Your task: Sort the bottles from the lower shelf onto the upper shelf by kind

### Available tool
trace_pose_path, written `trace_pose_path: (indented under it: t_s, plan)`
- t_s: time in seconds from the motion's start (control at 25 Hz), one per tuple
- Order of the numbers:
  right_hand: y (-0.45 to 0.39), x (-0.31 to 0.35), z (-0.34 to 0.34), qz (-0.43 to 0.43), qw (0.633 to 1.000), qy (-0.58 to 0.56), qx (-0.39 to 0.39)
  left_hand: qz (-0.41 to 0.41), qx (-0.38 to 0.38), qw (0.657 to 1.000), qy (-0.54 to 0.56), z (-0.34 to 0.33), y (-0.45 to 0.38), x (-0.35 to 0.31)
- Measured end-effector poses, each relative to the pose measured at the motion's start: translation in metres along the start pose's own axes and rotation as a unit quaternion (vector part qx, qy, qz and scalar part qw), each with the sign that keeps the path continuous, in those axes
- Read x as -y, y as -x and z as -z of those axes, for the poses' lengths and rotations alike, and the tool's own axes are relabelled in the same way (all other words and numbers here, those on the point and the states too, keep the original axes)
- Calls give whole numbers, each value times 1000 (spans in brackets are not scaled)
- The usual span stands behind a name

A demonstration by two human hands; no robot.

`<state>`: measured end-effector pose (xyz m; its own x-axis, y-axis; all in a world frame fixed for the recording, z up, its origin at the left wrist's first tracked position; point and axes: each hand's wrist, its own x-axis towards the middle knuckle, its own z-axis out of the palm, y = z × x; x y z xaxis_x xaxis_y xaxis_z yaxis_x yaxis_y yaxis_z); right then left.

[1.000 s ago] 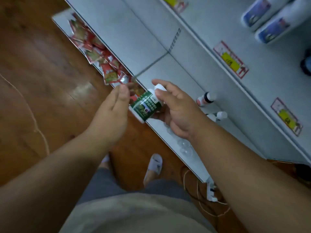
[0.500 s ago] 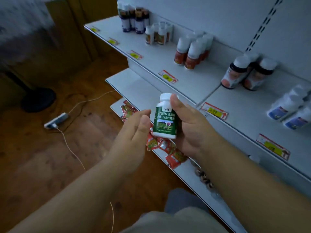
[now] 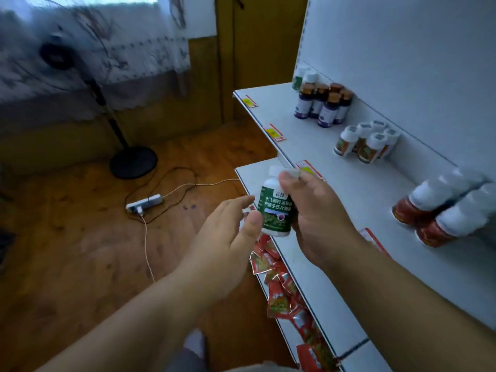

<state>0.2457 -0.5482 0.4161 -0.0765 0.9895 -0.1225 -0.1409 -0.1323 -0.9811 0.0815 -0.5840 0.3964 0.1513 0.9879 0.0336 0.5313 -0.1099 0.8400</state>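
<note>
My right hand [image 3: 319,218] grips a white bottle with a green label [image 3: 275,208], held upright in front of the shelves, thumb up by its cap. My left hand [image 3: 228,237] is beside it with straight fingers, the thumb touching the bottle's lower left side. On the upper shelf [image 3: 335,173] stand groups by kind: dark bottles with brown caps [image 3: 324,106], small white-capped bottles with orange labels [image 3: 365,142], and larger red-labelled bottles with white caps [image 3: 440,213]. Two green-labelled bottles [image 3: 302,76] stand at the far end.
A lower shelf [image 3: 303,264] runs below my hands, and red sachets [image 3: 279,285] lie on the shelf beneath it. On the wooden floor to the left are a standing fan [image 3: 115,135], a power strip [image 3: 145,204] and cables.
My head has lifted from the bottom shelves to the upper shelf's far end. The bottle went from tilted to upright and rose with my right hand; my left hand stays alongside.
</note>
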Motion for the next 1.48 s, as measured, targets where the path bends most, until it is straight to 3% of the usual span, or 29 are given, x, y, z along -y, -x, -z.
trace_pose_path:
  t_s: [0.16, 0.44, 0.72, 1.0, 1.12, 1.28, 1.48]
  plan:
    - [-100, -10, -45, 18, 999, 31, 6, -15, -1, 1000, -15, 49, -88, 48]
    - [-241, 22, -78, 31, 991, 23, -128, -81, 113, 987, -78, 122, -262, 76]
    - [-362, 36, -22, 45, 971, 13, -236, -165, 201, 957, -128, 80, -431, 80]
    - [-469, 44, 16, 47, 938, 95, -331, -193, 266, 925, -192, 75, -565, 87]
    - [-513, 35, 25, 32, 911, 146, -383, -238, 306, 894, -225, 62, -623, 95]
    - [-564, 20, 31, -35, 852, 219, -474, -332, 332, 828, -308, 30, -701, 110]
    - [-602, 16, 40, -96, 789, 314, -519, -406, 357, 758, -364, -18, -763, 120]
